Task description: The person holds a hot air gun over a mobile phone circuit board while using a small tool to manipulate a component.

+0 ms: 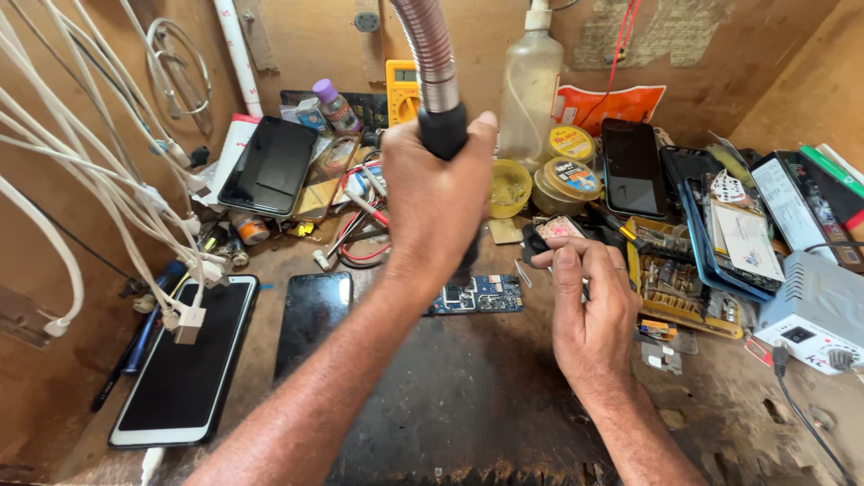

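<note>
My left hand [438, 202] is closed around the black handle of a hot-air tool with a ribbed metal hose [430, 54] that rises out of the top of the view. Its nozzle points down at a small blue circuit board [481, 294] lying on the dark work mat [450, 396]. My right hand [589, 310] sits just right of the board, fingers pinched on a small black part [536, 243]; what it is I cannot make out.
Two dark phones [184, 364] [312, 315] lie left of the board, with white charging cables [108, 207] hanging above them. More phones [632, 166], flux tins [570, 142], a plastic bottle [531, 85], a yellow multimeter [402, 90], a parts tray [679, 288] and a white station [814, 310] crowd the back and right.
</note>
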